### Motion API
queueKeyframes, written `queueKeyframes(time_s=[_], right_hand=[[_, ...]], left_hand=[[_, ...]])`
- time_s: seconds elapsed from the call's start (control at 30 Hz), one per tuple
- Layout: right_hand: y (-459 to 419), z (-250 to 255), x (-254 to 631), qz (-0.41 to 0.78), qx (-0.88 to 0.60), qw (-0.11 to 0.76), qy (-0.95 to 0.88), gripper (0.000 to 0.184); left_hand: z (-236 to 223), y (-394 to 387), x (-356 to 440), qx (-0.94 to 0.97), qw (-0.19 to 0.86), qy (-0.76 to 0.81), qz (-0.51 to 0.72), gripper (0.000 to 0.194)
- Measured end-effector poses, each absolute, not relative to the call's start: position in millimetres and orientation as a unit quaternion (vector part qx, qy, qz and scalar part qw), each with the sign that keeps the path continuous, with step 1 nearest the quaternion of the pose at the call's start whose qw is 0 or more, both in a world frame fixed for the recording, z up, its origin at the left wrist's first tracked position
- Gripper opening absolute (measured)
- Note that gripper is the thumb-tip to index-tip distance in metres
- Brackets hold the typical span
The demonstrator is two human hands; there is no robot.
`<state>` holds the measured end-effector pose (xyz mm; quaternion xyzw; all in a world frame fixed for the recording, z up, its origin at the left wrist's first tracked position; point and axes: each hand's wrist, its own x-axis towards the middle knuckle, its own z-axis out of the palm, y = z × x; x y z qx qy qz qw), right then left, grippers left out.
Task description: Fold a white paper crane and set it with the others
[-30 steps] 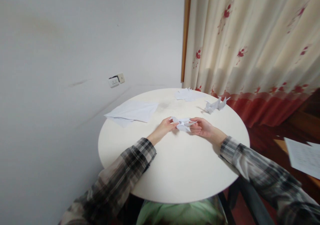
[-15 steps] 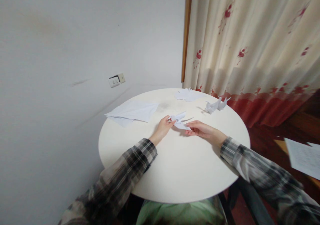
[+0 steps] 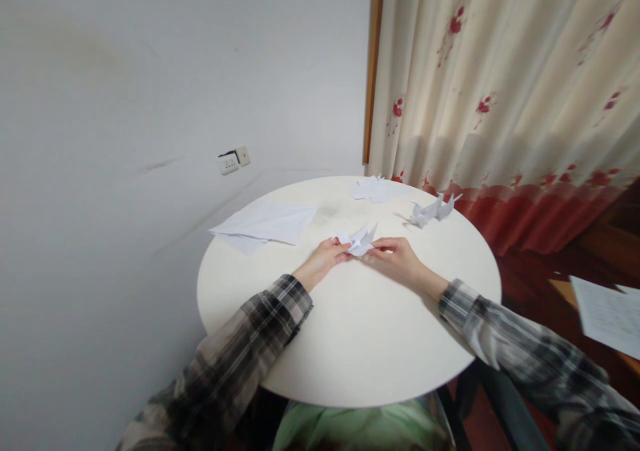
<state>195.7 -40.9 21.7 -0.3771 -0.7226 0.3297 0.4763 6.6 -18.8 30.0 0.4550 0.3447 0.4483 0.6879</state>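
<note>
1. Fingers of the left hand [image 3: 323, 259] and right hand [image 3: 397, 256] pinch a small folded paper piece [image 3: 357, 240] between them, low over the round desk [image 3: 360, 344].
2. Beyond the right fingers lies a folded paper crane [image 3: 433, 210].
3. Beyond the left fingers rest flat paper sheets [image 3: 265, 224].

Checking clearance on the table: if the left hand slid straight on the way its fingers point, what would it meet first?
The left hand points toward the right hand; it already touches the folded paper between them, so that comes first.
</note>
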Motion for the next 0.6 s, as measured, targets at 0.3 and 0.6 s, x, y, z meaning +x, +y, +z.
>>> queueKeyframes(time_s=[0.3, 0.6], right_hand=[[-41.0, 22.6, 205.2, 0.025, -0.276, 0.456, -0.846, 0.023], [-41.0, 27.3, 213.8, -0.059, -0.237, 0.399, -0.884, 0.024]], left_hand=[[28.5, -17.2, 4.6, 0.443, 0.711, 0.340, 0.428, 0.012], [26.9, -16.8, 2.1, 0.470, 0.723, 0.323, 0.389, 0.014]])
